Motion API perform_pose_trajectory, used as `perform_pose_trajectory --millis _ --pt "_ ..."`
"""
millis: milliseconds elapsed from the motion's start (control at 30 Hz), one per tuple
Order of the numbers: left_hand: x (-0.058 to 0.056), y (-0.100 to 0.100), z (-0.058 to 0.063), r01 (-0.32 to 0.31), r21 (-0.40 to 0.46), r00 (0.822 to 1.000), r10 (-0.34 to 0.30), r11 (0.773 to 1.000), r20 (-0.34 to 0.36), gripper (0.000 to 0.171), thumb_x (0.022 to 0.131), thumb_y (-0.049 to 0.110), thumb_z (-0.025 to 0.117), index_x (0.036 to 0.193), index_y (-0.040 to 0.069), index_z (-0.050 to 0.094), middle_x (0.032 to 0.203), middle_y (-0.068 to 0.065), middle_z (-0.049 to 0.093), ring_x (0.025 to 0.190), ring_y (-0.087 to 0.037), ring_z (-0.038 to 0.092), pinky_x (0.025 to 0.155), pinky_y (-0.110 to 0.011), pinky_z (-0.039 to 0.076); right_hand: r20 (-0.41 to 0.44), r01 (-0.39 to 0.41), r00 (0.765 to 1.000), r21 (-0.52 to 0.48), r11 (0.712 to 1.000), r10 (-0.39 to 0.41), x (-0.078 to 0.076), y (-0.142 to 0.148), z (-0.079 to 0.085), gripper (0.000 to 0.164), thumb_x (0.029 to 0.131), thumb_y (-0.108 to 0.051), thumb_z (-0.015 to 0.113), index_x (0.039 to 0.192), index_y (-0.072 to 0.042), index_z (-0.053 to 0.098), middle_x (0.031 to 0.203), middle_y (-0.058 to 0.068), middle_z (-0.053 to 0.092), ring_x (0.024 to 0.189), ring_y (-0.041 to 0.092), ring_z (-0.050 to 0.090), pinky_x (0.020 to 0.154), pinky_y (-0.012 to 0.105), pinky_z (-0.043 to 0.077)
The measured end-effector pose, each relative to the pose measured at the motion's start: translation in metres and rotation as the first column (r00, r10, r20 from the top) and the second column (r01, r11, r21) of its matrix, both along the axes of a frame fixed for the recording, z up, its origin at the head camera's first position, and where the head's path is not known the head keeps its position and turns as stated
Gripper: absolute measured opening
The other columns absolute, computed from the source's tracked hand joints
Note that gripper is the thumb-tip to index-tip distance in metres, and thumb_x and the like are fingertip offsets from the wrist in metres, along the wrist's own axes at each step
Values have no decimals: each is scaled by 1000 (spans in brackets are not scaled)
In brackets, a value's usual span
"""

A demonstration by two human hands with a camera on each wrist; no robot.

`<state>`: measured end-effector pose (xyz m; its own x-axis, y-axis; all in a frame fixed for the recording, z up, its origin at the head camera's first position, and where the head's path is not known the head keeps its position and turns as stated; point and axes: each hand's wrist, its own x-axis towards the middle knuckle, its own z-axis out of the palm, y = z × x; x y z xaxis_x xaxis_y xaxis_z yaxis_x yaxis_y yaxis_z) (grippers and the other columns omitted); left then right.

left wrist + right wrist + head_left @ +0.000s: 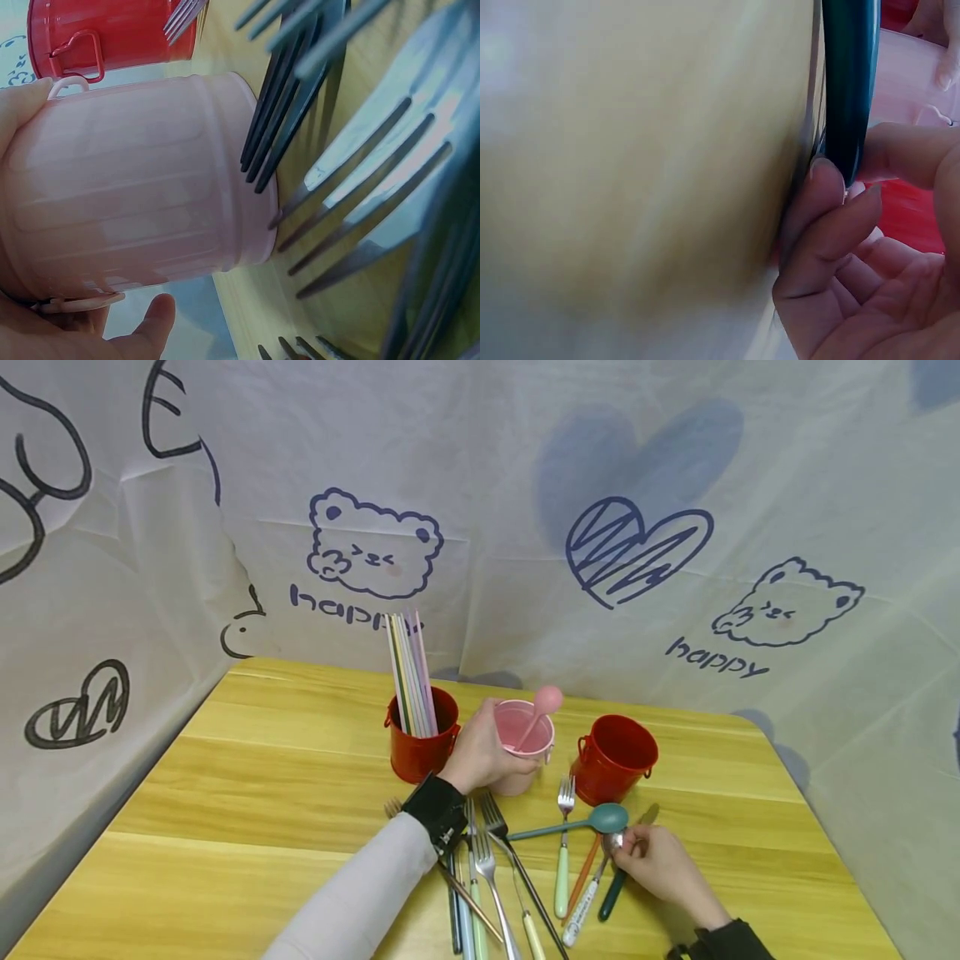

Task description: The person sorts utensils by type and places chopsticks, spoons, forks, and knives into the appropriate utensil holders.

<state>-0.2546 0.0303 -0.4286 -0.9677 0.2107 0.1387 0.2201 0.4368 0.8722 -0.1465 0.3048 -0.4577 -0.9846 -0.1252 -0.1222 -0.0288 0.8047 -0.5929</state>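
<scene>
My left hand (pixel 486 752) grips a small pink bucket (pixel 135 180) from its left side, thumb and fingers spread around it. A pink spoon (pixel 547 699) leans inside with its round head above the rim. My right hand (pixel 663 864) has its fingers curled at a knife with a dark green handle (pixel 849 82), pinching it near the middle. The knife's blade (pixel 649 814) points away past the fingers. Beside the fingertips lie a silver spoon (pixel 612 843) with a white handle and a teal spoon (pixel 607 817). Several forks (pixel 484 860) lie below my left wrist.
A red bucket (pixel 412 760) holding several slim coloured sticks (pixel 411 685) stands left of the pink one. Another red bucket (pixel 611 768) stands to its right. A green-handled fork (pixel 562 868) and an orange handle (pixel 583 881) lie between the hands. A drawn-on white cloth (pixel 495 552) hangs behind the table.
</scene>
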Motion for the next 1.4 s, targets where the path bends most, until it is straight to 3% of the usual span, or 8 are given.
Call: perform_pose_trajectory --millis 233,433,533,667,867,1100,1233,1400 --pt "0 0 0 3 0 1000 -3 1000 4 93 55 28 90 130 9 38 121 -9 56 109 -27 54 91 -40 48 -8 119 993 -22 993 -119 6 -1 3 10 76 -6 67 75 -7 57 63 1 51 55 13 46 48 23 38" --pt "0 -1 1 10 5 1000 -10 1000 2 93 56 29 90 130 8 38 121 -9 56 110 -28 53 90 -41 48 -126 148 979 -107 983 -161 8 4 9 12 76 -1 66 76 -5 55 62 1 50 54 10 44 48 21 38" --pt "1 -1 2 9 9 1000 -9 1000 5 93 56 29 90 130 9 38 120 -8 55 110 -28 53 90 -41 48 -230 147 955 -176 973 -186 8 5 14 12 76 3 65 74 -4 55 61 2 51 52 6 44 45 20 38" --pt "1 -1 2 11 12 1000 -11 1000 6 92 56 29 89 130 8 38 120 -9 55 109 -29 53 90 -42 48 -336 177 906 -253 951 -258 8 3 23 12 76 7 63 74 -1 55 61 4 53 50 5 44 43 19 39" --pt "2 -1 2 12 6 1000 -12 1000 1 91 56 29 89 129 9 39 119 -7 55 107 -25 54 89 -40 49 -369 222 851 -394 892 -375 6 -3 34 10 79 10 60 76 4 53 64 8 58 53 5 53 46 15 45" --pt "1 -1 2 7 3 1000 -7 1000 10 92 56 29 89 129 10 38 119 -7 56 108 -26 54 89 -41 49 -402 134 832 -522 842 -382 3 -8 47 10 86 8 59 85 9 49 75 17 66 65 8 66 56 23 55" --pt "1 -1 2 3 10 1000 -3 1000 13 92 55 29 90 129 10 39 120 -8 56 108 -27 54 89 -41 48 -456 36 829 -533 846 -323 0 -13 54 13 88 7 58 93 10 47 81 21 66 69 11 66 61 20 54" --pt "2 -1 2 1 15 1000 -2 1000 20 92 55 28 90 129 10 39 119 -6 56 108 -24 54 90 -39 48 -550 -57 799 -474 878 -245 -8 -26 62 17 89 5 57 101 9 44 84 22 67 69 11 64 57 15 49"
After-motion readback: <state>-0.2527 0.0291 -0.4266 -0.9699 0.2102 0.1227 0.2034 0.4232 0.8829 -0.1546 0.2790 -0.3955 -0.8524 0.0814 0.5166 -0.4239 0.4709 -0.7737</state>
